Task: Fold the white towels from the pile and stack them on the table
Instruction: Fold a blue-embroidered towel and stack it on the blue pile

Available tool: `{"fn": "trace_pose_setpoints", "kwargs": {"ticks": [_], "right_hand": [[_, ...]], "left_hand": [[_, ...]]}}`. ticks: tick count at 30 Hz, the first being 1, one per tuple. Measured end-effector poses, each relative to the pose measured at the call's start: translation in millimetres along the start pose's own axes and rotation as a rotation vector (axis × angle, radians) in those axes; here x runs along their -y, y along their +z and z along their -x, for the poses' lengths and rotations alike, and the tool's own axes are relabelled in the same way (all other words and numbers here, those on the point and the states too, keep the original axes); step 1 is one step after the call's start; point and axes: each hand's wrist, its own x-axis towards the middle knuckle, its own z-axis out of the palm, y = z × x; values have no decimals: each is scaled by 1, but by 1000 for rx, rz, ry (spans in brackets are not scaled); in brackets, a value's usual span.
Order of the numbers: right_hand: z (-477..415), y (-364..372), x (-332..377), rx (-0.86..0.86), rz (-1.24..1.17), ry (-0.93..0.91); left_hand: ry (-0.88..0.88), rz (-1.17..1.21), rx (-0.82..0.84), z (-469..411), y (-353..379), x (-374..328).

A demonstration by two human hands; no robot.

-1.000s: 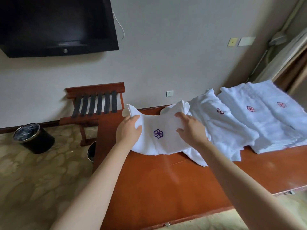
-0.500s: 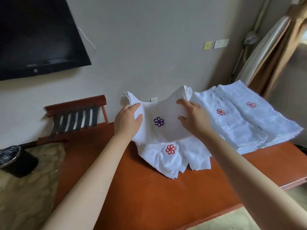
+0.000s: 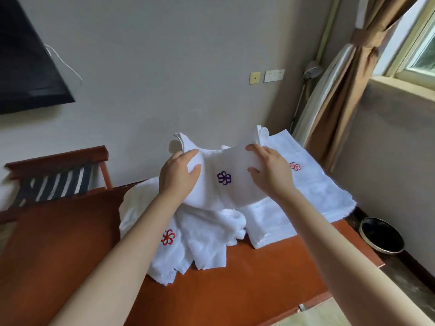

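Two hands clamp the folded white cloth towel with the purple flower (image 3: 223, 192), my left hand (image 3: 180, 175) and right hand (image 3: 270, 171) at its ends, long axis left to right, above the loose white towel pile (image 3: 200, 238). The flat folded stack (image 3: 313, 191) lies right, nearest my right hand.

The towel with the purple flower (image 3: 223, 184) was low by the far edge of the counter (image 3: 259, 278). Now the left hand (image 3: 179, 175) and the right hand (image 3: 270, 170) have lifted it and carried it right, over the messy pile of towels (image 3: 202, 238). The view swung right too: a window (image 3: 421, 50) and a black bin (image 3: 381, 236) now show.
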Motion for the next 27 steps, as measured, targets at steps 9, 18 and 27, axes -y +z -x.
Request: {"fn": "trace_pose_setpoints", "kwargs": {"ticks": [9,18,27], "right_hand": [[-29,-16,-99,9,-95,-5],[-33,-26,-168,-59,20,-1],[-60,-38,-265,-36,-112,-62]], "left_hand": [[-27,-65,-20,-33,51,-68],[-55,133,-45,-63,145,-106],[-120,12,-79,-76,200,-185]]}}
